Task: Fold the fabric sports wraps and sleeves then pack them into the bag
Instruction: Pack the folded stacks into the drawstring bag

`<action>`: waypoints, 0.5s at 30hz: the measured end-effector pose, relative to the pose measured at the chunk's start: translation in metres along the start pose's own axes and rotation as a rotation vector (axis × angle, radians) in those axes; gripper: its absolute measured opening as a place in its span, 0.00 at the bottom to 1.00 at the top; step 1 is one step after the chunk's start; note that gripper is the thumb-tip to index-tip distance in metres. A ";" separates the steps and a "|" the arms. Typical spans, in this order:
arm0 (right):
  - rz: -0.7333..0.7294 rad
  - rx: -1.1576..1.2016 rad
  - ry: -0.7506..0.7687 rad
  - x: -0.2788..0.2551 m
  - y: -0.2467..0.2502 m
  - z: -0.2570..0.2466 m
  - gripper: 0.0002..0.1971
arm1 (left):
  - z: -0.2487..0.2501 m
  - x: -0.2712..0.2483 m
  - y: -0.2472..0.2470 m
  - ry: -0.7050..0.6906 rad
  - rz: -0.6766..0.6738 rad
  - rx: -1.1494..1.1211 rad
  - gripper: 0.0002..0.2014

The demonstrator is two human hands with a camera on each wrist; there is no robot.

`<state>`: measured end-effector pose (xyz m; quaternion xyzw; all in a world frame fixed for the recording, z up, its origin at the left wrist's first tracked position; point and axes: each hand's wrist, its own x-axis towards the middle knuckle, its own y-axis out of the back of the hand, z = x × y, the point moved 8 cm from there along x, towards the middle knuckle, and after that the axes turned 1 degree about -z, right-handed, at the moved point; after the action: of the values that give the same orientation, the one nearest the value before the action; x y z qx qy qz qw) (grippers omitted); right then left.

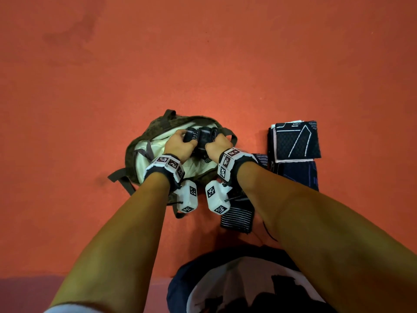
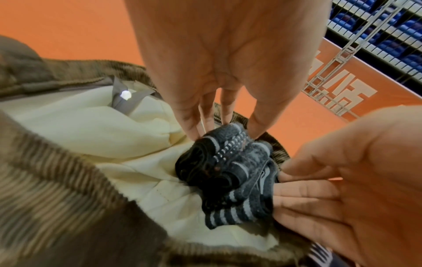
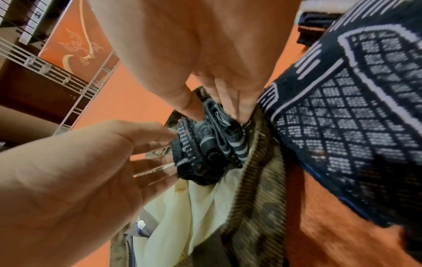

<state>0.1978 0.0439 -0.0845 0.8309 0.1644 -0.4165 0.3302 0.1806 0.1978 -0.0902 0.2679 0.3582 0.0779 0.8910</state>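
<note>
An olive-brown corduroy bag (image 1: 133, 152) lies open on the orange floor and shows its cream lining. Both hands hold a folded dark grey wrap bundle (image 1: 200, 135) with pale stripes in the bag's mouth. My left hand (image 1: 180, 143) grips its left end, and my right hand (image 1: 216, 143) grips its right end. In the left wrist view my left hand (image 2: 226, 126) pinches the bundle (image 2: 228, 171) between thumb and fingers above the lining, inside the bag (image 2: 57, 189). The right wrist view shows my right hand (image 3: 217, 112) pinching the bundle (image 3: 205, 150) beside the bag (image 3: 258, 180) rim.
Right of the bag lies a folded navy sleeve (image 1: 295, 141) with white lines, and a second dark navy piece (image 1: 300, 175) lies just below it. A striped wrap (image 1: 239, 218) sits under my right forearm. My own lap (image 1: 248, 285) fills the bottom edge.
</note>
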 end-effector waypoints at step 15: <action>0.051 0.001 0.154 -0.060 0.019 0.043 0.12 | -0.006 -0.075 -0.013 -0.029 -0.031 0.034 0.22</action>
<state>0.1474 0.0002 -0.0476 0.8645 0.1679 -0.3430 0.3270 0.1213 0.1645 -0.0562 0.2784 0.3506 0.0540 0.8926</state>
